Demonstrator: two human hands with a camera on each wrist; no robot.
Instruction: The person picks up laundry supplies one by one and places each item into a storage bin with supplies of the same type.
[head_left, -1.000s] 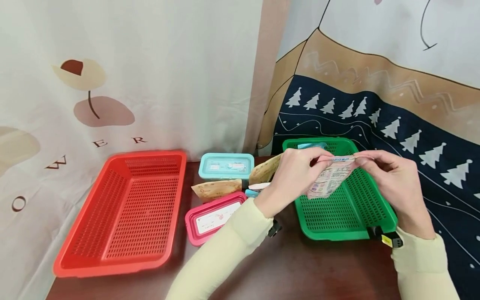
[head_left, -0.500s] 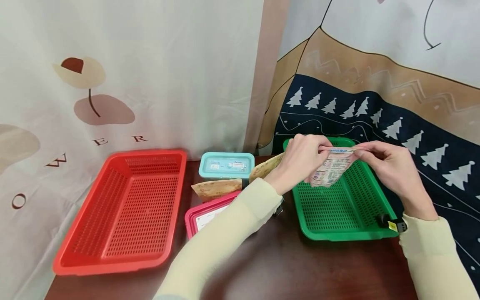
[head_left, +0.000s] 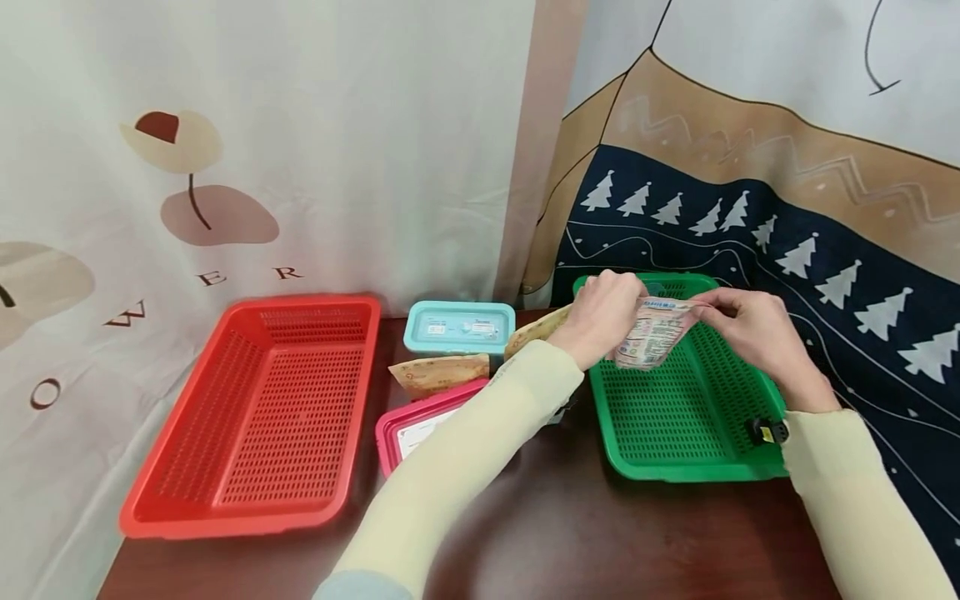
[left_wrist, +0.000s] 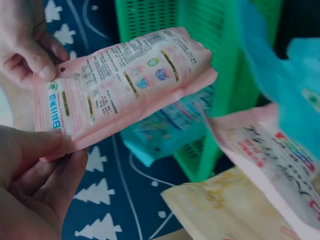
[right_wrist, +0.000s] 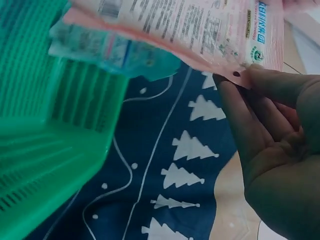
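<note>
A pink printed packet [head_left: 651,335] hangs from both hands over the green basket [head_left: 675,417]. My left hand [head_left: 603,312] pinches one corner of its top edge. The opposite corner is pinched between thumb and fingers of my right hand [head_left: 746,329]. In the left wrist view the packet [left_wrist: 125,85] shows its printed back, with both hands at the same sealed end. A blue packet [left_wrist: 165,125] sits in the far end of the green basket, partly hidden behind the pink one.
Left of the arms stands a red basket [head_left: 285,417]. Between the baskets are a light-blue box [head_left: 459,327], a pink-red box [head_left: 420,425] half under the left sleeve, and tan packets [head_left: 438,375]. Another pink packet [left_wrist: 265,155] and a blue one [left_wrist: 290,90] show in the left wrist view.
Both hands have raised the pink packet slightly and shifted it toward the far side of the green basket. My left forearm now covers more of the pink-red box.
</note>
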